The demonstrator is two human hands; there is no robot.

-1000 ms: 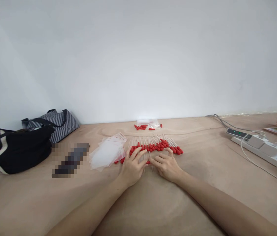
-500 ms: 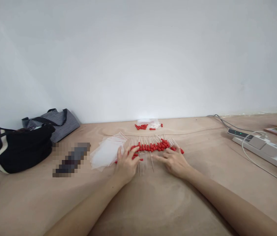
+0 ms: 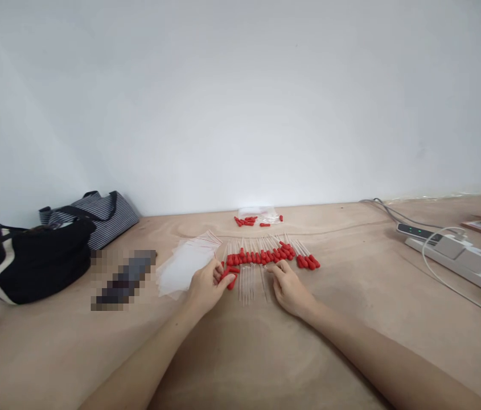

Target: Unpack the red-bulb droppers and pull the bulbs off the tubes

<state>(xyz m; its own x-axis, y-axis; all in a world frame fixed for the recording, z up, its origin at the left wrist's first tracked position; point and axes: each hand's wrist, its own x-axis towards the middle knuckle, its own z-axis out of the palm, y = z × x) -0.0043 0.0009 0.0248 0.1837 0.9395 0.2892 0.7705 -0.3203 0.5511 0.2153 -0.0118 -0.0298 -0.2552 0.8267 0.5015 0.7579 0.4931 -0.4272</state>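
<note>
My left hand (image 3: 208, 283) curls its fingers around a loose red rubber bulb (image 3: 231, 282) at the edge of a small heap of them; the fingertips are partly hidden. My right hand (image 3: 290, 287) has its fingers drawn together at the upper end of a single thin glass tube (image 3: 264, 285) lying on the table. Between the hands lie several bare glass tubes (image 3: 247, 285) side by side. Just beyond them stretches a row of droppers (image 3: 261, 257), red bulbs towards me and glass stems pointing away. Several more droppers (image 3: 307, 261) lie apart at the right.
Clear zip bags (image 3: 186, 265) are fanned out left of my left hand. Near the wall are loose red bulbs (image 3: 246, 220) and a plastic bag (image 3: 257, 213). A power strip (image 3: 462, 265) with cables lies right; a black bag (image 3: 52, 262) and a striped bag (image 3: 112, 219) stand left.
My left hand has pulled back from the row to the loose bulbs and curled in. My right hand has drawn left, off the right-hand droppers, its fingers closing at the single tube.
</note>
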